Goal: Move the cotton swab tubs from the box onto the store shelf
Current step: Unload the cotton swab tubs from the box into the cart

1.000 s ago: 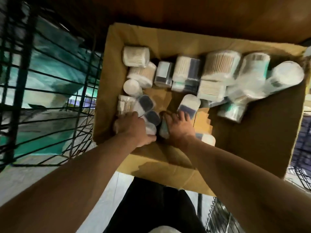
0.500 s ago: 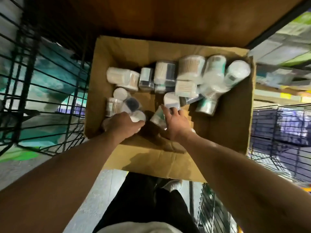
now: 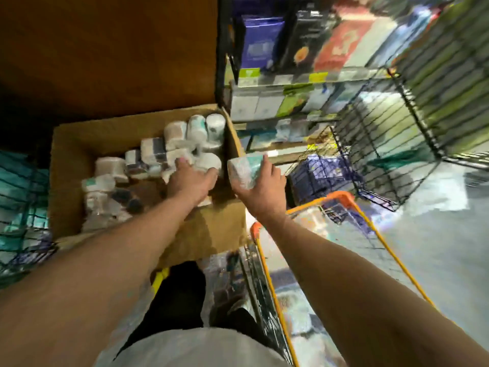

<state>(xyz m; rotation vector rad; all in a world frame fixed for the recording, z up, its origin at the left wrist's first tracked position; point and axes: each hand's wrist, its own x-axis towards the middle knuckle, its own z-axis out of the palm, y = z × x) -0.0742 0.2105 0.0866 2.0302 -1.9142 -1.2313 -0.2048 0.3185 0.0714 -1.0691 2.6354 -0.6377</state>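
- Right hand point(image 3: 264, 189) has come up out of the cardboard box point(image 3: 76, 144) and now sits just outside the box's right wall. Its fingers and thumb are curled round one cotton swab tub point(image 3: 242, 172) with a teal-patterned label.
- Half a second ago that hand was low in the near part of the box among the tubs. One tub is therefore out and, by my judgement, on its way to the store shelf point(image 3: 285, 80), which stands to the right of the box and beyond it.
- Left hand point(image 3: 190, 181) has shifted from the box's near left area to the cluster by its right wall. Its fingers are spread fairly straight across the tops of the tubs there, touching them. I see no curl round any one tub.
- I judge that hand to be lining up the next pick, not carrying anything.
- Remaining tubs point(image 3: 174, 132) lie jumbled in the box, mostly along its far and left sides, so most of the job is still ahead.
- Right of the box, the view has swung round to show packaged goods on the shelf, with a wire basket point(image 3: 383, 144) near it.
- An orange cart frame point(image 3: 341, 198) sits below the box's right corner, under the right forearm.
- Blur hides the shelf's free spots, so I cannot tell where the held tub will land.
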